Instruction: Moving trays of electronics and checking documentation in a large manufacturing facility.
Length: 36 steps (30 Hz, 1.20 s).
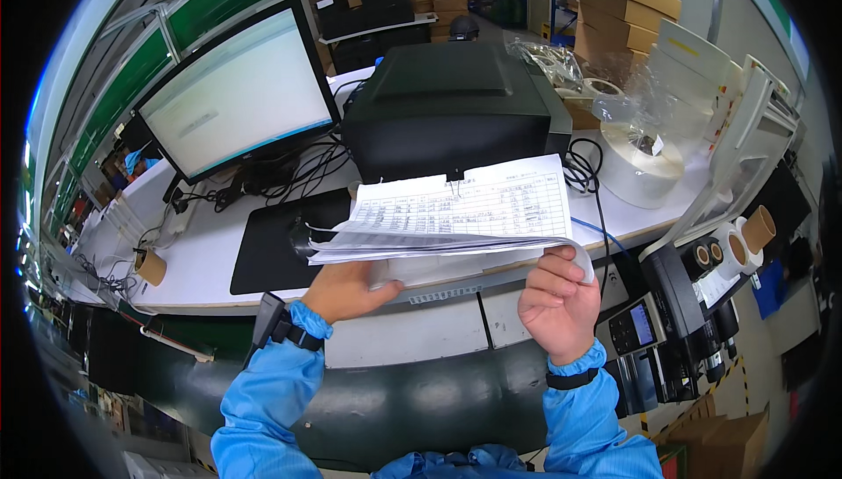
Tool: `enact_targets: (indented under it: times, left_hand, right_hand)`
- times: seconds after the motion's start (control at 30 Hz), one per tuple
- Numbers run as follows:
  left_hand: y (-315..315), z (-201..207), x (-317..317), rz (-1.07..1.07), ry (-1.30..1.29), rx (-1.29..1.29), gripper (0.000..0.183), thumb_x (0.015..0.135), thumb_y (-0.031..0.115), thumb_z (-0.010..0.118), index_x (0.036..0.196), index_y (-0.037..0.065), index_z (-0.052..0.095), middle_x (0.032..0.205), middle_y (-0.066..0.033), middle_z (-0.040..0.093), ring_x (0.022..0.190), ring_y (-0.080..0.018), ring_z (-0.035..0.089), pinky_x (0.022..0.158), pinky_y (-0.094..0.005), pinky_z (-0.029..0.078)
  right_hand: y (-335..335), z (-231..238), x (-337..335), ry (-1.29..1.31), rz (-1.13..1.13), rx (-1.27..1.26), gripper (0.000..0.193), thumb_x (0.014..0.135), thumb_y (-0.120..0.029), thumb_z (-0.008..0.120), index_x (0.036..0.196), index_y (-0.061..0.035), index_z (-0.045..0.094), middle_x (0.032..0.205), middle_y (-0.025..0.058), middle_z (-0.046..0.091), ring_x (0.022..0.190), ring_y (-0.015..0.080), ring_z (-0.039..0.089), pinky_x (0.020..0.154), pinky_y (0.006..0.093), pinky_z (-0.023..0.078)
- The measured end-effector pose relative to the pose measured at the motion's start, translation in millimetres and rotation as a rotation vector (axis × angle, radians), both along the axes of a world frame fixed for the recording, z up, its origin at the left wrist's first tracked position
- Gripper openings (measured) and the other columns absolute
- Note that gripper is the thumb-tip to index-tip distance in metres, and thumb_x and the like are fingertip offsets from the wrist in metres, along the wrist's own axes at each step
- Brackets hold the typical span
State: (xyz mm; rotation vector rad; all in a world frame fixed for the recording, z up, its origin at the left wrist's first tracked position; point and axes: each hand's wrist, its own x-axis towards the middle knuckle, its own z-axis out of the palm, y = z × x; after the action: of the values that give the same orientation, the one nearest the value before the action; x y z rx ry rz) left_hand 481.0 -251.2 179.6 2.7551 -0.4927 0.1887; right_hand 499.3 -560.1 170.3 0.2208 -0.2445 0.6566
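A thick stack of printed table sheets, held at its top edge by a black binder clip, lies in front of the black printer. Its lower edge is lifted and fanned. My right hand is closed on the lower right corner, fingers curled around the bent sheets. Below the stack's lower left edge is my left hand, its thumb stretched out to the right. The sheets hide its other fingers. Both sleeves are blue, with dark bands at the wrists; a dark device sits on the left wrist.
A monitor stands at the left, with cables and a black mat near it. Behind the sheets is the black printer. Label rolls and plastic wrap lie at the right. A label printer stands lower right.
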Motion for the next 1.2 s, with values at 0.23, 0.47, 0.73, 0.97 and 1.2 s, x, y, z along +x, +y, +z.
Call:
enact_targets:
  times: [0.23,0.47,0.73,0.97,1.2]
  left_hand:
    - [-41,-17,9,0.060,-0.076,0.047,0.062,0.086,0.055,0.055,0.135,0.017,0.053,0.143,-0.0179,0.042,0.134,-0.0367,0.035,0.111,-0.0519,0.020]
    - [-46,-30,29,0.090,-0.033,0.003,0.070,0.084,0.058,0.056,0.134,0.010,0.052,0.141,-0.0214,0.044,0.132,-0.0389,0.037,0.111,-0.0507,0.022]
    - [-49,-38,16,0.208,-0.428,-0.282,0.076,0.081,0.045,0.065,0.134,-0.004,0.042,0.139,-0.0303,0.038,0.132,-0.0475,0.030,0.113,-0.0501,0.022]
    - [-53,-81,-130,0.394,-0.622,-0.650,0.034,0.082,0.008,0.065,0.114,0.002,0.055,0.129,-0.0173,0.050,0.122,-0.0374,0.046,0.103,-0.0430,0.038]
    - [-51,-241,-328,0.926,0.039,-1.173,0.022,0.086,0.020,0.062,0.101,0.004,0.061,0.094,-0.0074,0.065,0.087,-0.0175,0.062,0.079,-0.0304,0.049]
  right_hand:
    - [5,3,-1,-0.005,0.008,0.027,0.024,0.098,-0.021,0.039,0.095,-0.0072,0.059,0.072,-0.0040,0.055,0.066,0.0101,0.050,0.061,0.0254,0.040]
    - [3,-5,-3,0.012,0.008,0.031,0.022,0.097,-0.019,0.040,0.096,-0.0067,0.058,0.071,-0.0045,0.054,0.066,0.0097,0.048,0.062,0.0256,0.040]
    - [2,-28,-9,-0.103,0.057,0.012,0.021,0.100,-0.021,0.039,0.103,-0.0058,0.053,0.074,-0.0033,0.048,0.068,0.0100,0.048,0.062,0.0275,0.040]
    - [-12,-55,-13,0.016,0.144,-0.286,0.015,0.086,-0.011,0.056,0.072,-0.0081,0.052,0.064,-0.0043,0.046,0.071,0.0122,0.045,0.066,0.0302,0.037]
    - [-19,-65,-23,-0.036,-0.050,-0.735,0.024,0.093,-0.029,0.056,0.087,-0.0057,0.061,0.077,0.0042,0.059,0.071,0.0173,0.050,0.064,0.0314,0.040]
